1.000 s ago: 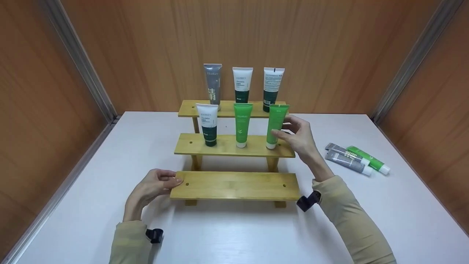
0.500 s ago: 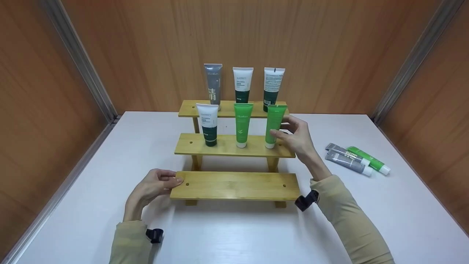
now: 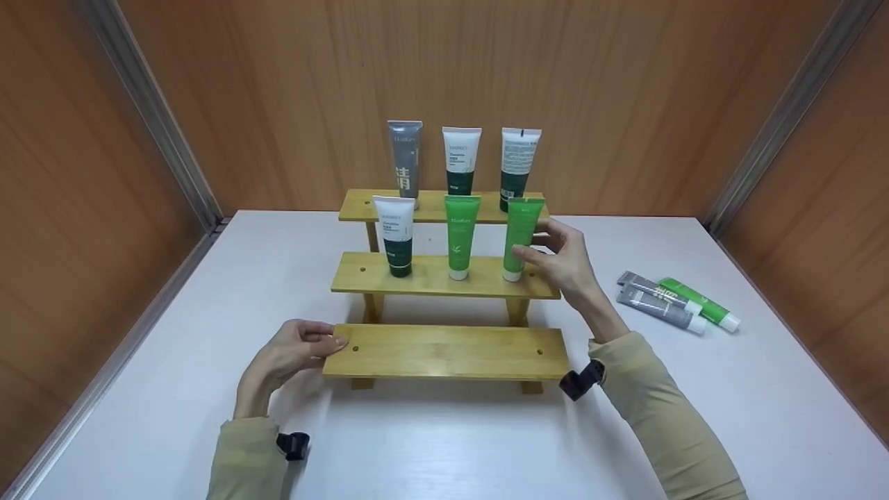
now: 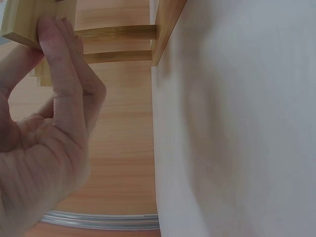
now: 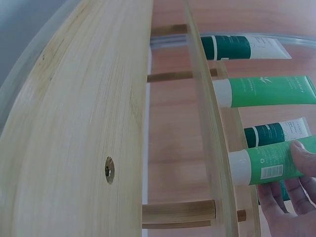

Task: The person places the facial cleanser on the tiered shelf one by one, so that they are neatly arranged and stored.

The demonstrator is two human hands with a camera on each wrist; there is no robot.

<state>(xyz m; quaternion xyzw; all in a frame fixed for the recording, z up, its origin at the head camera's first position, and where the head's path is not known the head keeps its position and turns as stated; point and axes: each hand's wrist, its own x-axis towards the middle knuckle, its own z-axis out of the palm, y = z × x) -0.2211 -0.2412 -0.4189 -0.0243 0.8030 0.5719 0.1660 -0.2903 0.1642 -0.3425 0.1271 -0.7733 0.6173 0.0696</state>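
A three-step wooden display rack (image 3: 444,353) stands on the white table. My left hand (image 3: 286,355) pinches the left end of its lowest step; the left wrist view shows fingertips against that board end (image 4: 22,27). At the right of the middle step, my right hand (image 3: 568,265) holds an upright green squeeze tube (image 3: 521,229), thumb in front and fingers behind. Its white cap (image 5: 240,167) is at the step's surface. Left of it stand another green tube (image 3: 460,232) and a white and dark green tube (image 3: 396,232).
The top step bears a grey tube (image 3: 406,156) and two white and dark green tubes (image 3: 460,149). Two grey tubes (image 3: 660,309) and a green tube (image 3: 708,305) lie on the table at the right. Wooden walls (image 3: 444,76) enclose the back and sides.
The held green tube has shifted slightly left on the middle step with my right hand, then stayed there. My left hand keeps its grip on the lowest step.
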